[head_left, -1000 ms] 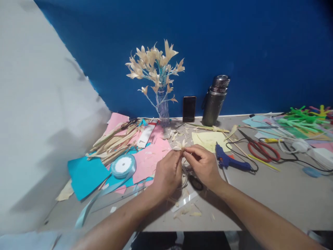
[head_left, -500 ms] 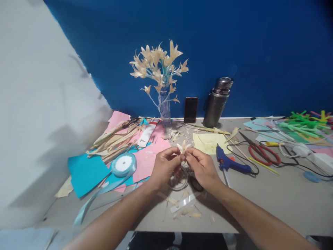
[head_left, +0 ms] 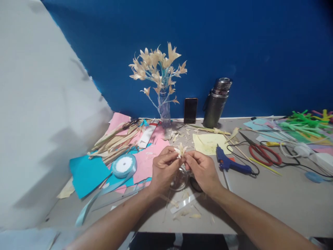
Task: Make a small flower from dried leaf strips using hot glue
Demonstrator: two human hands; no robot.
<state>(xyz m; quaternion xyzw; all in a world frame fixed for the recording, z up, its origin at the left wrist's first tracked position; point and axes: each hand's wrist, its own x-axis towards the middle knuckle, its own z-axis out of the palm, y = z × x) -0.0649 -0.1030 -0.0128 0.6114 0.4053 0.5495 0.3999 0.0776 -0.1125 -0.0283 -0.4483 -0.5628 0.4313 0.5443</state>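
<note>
Between my two hands is a small pale corn-husk-like flower (head_left: pixel 181 150), its pointed petals facing up and away from me. My left hand (head_left: pixel 165 167) pinches it near the base from the left. The fingertips of my right hand (head_left: pixel 201 169) are closed at the flower's right side, touching it. Both thumbs hide the lower end of the flower. Under the hands, on the table, lie a clear round roll (head_left: pixel 179 182) and a dark roll (head_left: pixel 195 184), both partly covered. A clear strip (head_left: pixel 184 203) rests among husk scraps closer to me.
Behind stand a vase of pale flowers (head_left: pixel 164 113), a phone (head_left: pixel 190 110) and a thermos (head_left: pixel 217 104). To the right lie a blue glue gun (head_left: pixel 232 164), red-handled scissors (head_left: pixel 264 154) and cables. At left are a ribbon roll (head_left: pixel 124 166), blue paper (head_left: pixel 90 173) and dried husks (head_left: pixel 117 139).
The flower has tilted and shifted slightly left between my fingers, with its petals showing more. My right fingers have moved a little along its base. The view has shifted slightly.
</note>
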